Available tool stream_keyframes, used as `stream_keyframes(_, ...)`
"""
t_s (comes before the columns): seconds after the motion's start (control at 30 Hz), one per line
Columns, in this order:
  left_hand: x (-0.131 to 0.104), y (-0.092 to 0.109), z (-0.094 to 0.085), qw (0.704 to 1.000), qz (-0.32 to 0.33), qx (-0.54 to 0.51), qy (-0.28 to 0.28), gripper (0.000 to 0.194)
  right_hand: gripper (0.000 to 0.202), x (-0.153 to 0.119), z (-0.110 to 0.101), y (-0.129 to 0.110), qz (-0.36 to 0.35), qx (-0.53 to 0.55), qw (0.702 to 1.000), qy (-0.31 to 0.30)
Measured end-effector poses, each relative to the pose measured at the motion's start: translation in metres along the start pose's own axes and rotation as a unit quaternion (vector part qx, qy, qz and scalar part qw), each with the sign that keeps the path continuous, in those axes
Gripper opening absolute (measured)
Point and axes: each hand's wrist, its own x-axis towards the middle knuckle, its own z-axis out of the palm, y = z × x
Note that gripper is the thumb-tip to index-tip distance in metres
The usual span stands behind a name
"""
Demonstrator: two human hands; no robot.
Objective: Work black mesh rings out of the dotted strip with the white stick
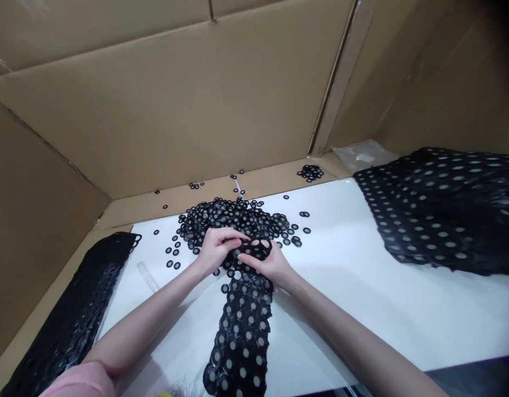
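A black rubber-like strip with rows of round holes [246, 331] runs from the front edge of the white table toward the middle. My right hand [274, 264] grips its far end, thumb on top and fingers underneath, with the end bent up. My left hand [218, 249] is closed at the left side of that same end, thumb and forefinger together at its edge. Whether a loose ring sits between those fingertips is too small to tell. Just behind both hands lies a heap of small black rings [217, 215], partly hidden by them.
A wide black perforated sheet [444, 215] is spread at the right. Another stack of black sheets [72, 314] lies at the left, near a small clear tube [147, 277]. A small ring pile [310, 173] and a plastic bag [364, 154] rest by the cardboard wall [196, 110].
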Motion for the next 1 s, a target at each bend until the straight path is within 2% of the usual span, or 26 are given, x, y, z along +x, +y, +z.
stream_keyframes(0.23,-0.002,-0.002,0.002,0.999,0.022,0.008,0.026,0.019,0.032,0.001,0.000,-0.005,0.002,0.011,1.000,0.000)
stream_keyframes(0.47,-0.008,-0.004,0.008,0.995,0.062,0.055,0.063,0.021,0.029,0.002,0.000,-0.007,-0.009,0.017,0.999,-0.027)
stream_keyframes(0.57,-0.006,-0.007,0.006,0.993,0.058,0.065,0.076,0.021,0.029,0.002,0.001,-0.004,-0.012,0.022,0.999,-0.036)
stream_keyframes(0.67,-0.001,-0.008,0.001,0.994,0.052,0.073,0.065,0.022,0.029,0.002,0.001,-0.002,-0.009,0.029,0.998,-0.052)
stream_keyframes(0.8,0.003,-0.007,-0.003,0.991,0.078,0.105,0.033,0.021,0.029,0.003,0.000,-0.003,-0.007,0.009,0.999,-0.037)
stream_keyframes(0.9,0.010,-0.008,-0.006,0.992,0.052,0.075,0.082,0.016,0.029,0.004,-0.001,-0.003,-0.042,-0.010,0.998,-0.046)
stream_keyframes(1.0,0.025,-0.012,-0.020,0.986,0.030,0.048,0.157,0.018,0.025,0.003,-0.002,-0.001,-0.033,-0.027,0.999,-0.032)
